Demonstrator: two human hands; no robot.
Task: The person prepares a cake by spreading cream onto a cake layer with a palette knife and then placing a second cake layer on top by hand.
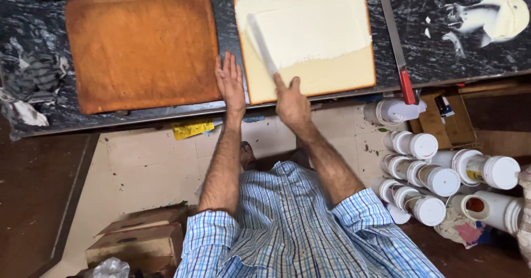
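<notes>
Head view. Dark marbled stone table (437, 46) runs across the top of the frame. On it, left: a bare square golden-brown sponge cake sheet (141, 48). Right of it, just beside: a pale square sponge cake sheet (310, 79) with a thick white cream layer (310, 26) over its far part, near strip uncovered. Long metal knife with a red handle (407, 84) lies along the pale sheet's right side, handle overhanging the table's near edge. Far right on the table: a white cream-smeared piping bag (492, 18) and cream flecks. Crumpled grey striped cloth (33, 79) at the table's left end.

Below the table edge, right: a stack of white lidded plastic jars (442, 176) lying on their sides, plus a small wooden box (451, 120). Tiled floor with a yellow scrap (192, 127); brown cardboard boxes (138, 239) lower left. Person's blue checked shirt (287, 228) fills the bottom centre.

Hands: right hand (291, 104) is closed around the handle of a long flat cream-coated metal spatula (261, 43), index finger extended along it; the blade lies diagonally on the cream, near the pale sheet's left side. Left hand (230, 82) is open and flat, fingers together, holding nothing, resting in the gap between the two sheets, touching or almost touching the pale sheet's left edge. Nothing blocks either hand.
</notes>
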